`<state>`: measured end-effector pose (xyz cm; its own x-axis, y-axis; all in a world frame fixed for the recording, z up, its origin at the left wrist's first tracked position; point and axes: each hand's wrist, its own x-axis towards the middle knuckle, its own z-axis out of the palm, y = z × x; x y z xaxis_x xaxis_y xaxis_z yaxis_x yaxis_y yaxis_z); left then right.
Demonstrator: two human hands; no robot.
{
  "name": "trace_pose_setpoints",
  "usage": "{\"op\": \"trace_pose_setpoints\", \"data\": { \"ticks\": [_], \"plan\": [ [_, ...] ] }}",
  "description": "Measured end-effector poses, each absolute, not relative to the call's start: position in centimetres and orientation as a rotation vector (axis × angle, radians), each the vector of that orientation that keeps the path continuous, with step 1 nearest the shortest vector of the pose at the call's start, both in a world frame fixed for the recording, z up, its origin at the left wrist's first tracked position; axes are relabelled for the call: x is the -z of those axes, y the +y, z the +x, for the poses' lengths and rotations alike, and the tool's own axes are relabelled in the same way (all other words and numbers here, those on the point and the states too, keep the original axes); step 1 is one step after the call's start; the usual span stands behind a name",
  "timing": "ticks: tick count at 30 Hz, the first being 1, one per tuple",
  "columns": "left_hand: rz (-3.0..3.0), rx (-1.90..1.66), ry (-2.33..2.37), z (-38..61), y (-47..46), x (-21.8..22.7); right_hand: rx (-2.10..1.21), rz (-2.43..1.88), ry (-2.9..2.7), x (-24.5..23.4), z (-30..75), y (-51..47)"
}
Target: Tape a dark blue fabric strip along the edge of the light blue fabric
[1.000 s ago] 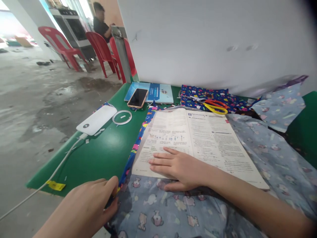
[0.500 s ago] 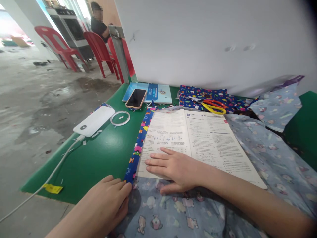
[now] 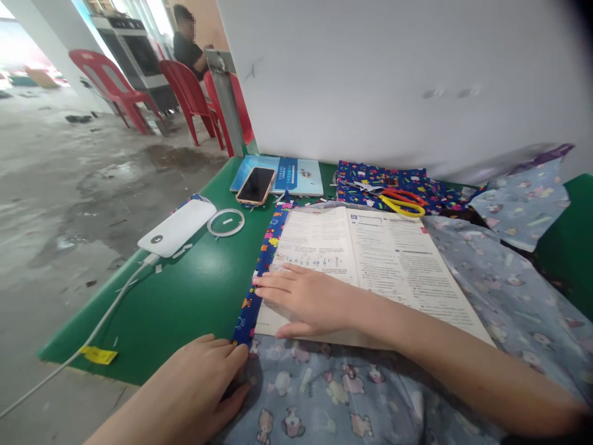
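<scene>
An opened book with printed pages (image 3: 389, 266) lies flat on grey-blue animal-print cloth (image 3: 333, 383). My right hand (image 3: 301, 300) rests palm down across the lower left page, fingers stretched out. Its fingertips reach a folded dark-blue patterned border (image 3: 267, 253) along the book's left side. At the border's near end, my left hand (image 3: 210, 374) presses on the cloth with bent fingers and the thumb apart; the fingertips are partly hidden.
The green table (image 3: 204, 315) bears a white power bank (image 3: 178, 228) with a cable, a clear ring (image 3: 225, 222), a phone (image 3: 256, 185) on a blue booklet (image 3: 296, 176), and scissors (image 3: 401, 201) on blue cloth (image 3: 384, 173). A person (image 3: 188, 46) sits beyond red chairs (image 3: 185, 93).
My right hand has slid left across the page, its fingertips now reaching the blue border. My left thumb has moved out from under the fingers.
</scene>
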<state>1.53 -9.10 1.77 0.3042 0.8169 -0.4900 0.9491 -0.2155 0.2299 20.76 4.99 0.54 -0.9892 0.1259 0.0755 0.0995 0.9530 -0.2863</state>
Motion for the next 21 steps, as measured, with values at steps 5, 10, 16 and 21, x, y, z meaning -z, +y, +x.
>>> {"op": "trace_pose_setpoints", "data": {
  "ticks": [5, 10, 16, 21],
  "plan": [
    [2.001, 0.417, 1.569, 1.4, -8.8, -2.3, -0.4, -0.233, -3.024, 1.0, 20.2, 4.7],
    [2.05, 0.632, 1.547, 2.4, -8.7, -1.5, -0.432, -0.209, -3.029, 1.9, 20.4, 4.9],
    [2.217, 0.707, 1.582, 2.9, -9.9, 0.3, -0.452, -0.212, -3.019, 1.9, 20.4, 5.0],
    [2.148, 0.364, 1.507, 0.9, -10.2, -0.7, -0.463, -0.216, -3.025, 1.6, 20.5, 5.0]
  ]
}}
